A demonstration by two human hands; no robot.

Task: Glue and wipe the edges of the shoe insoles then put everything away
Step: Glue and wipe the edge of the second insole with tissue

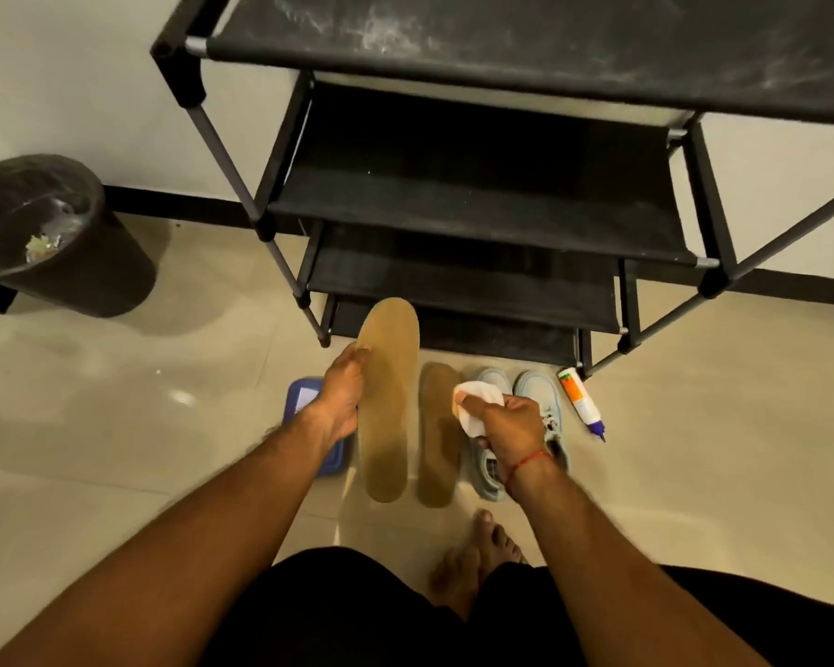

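My left hand (340,394) grips a tan insole (389,402) by its left edge and holds it lifted above the floor, toe end pointing away from me. A second tan insole (438,435) lies flat on the tiles just to its right. My right hand (506,426) pinches a crumpled white wipe (477,402) over that lying insole's right side. A pair of pale blue shoes (540,402) sits under and behind my right hand. The glue bottle (579,401), white with an orange label and purple tip, lies on the floor to the right of the shoes.
A black fabric shoe rack (477,209) with several shelves stands straight ahead against the wall. A dark bin (63,243) with some scraps inside is at the left. A blue box (309,402) sits under my left forearm. My bare foot (477,556) rests on the tiles.
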